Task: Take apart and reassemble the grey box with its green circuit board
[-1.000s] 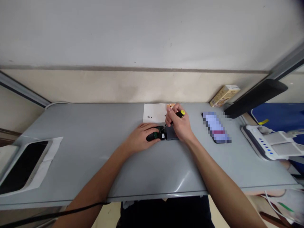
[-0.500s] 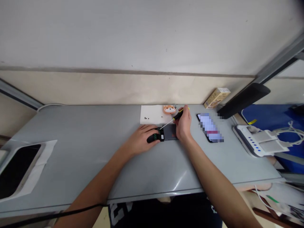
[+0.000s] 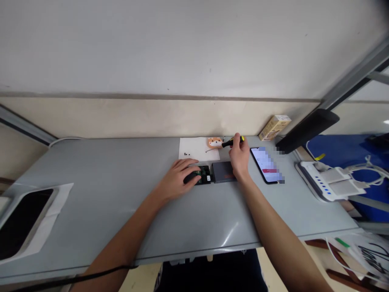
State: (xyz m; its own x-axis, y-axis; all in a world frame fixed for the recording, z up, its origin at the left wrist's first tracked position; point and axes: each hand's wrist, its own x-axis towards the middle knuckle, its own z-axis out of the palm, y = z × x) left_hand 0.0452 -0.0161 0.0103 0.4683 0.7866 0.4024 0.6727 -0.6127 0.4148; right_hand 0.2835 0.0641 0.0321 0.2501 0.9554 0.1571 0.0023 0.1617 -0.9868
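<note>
My left hand grips the left end of a green circuit board, thumb on the near side and fingers over the far side. Part of the board is hidden under it. Directly to the board's right lies a dark grey flat case. My right hand is closed around the black and yellow handle of a screwdriver, its wrist over the case's right end. The screwdriver's tip points left, at a white sheet of paper. Several tiny dark screws lie on the paper.
An orange animal-faced pouch sits on the paper's far right corner. To the right are a lit phone, a small carton, a black upright object and a white power strip. A dark-screened tablet lies far left.
The screwdriver tip has moved from the board to over the paper. My left hand has shifted slightly left, and more of the board shows beside the case.
</note>
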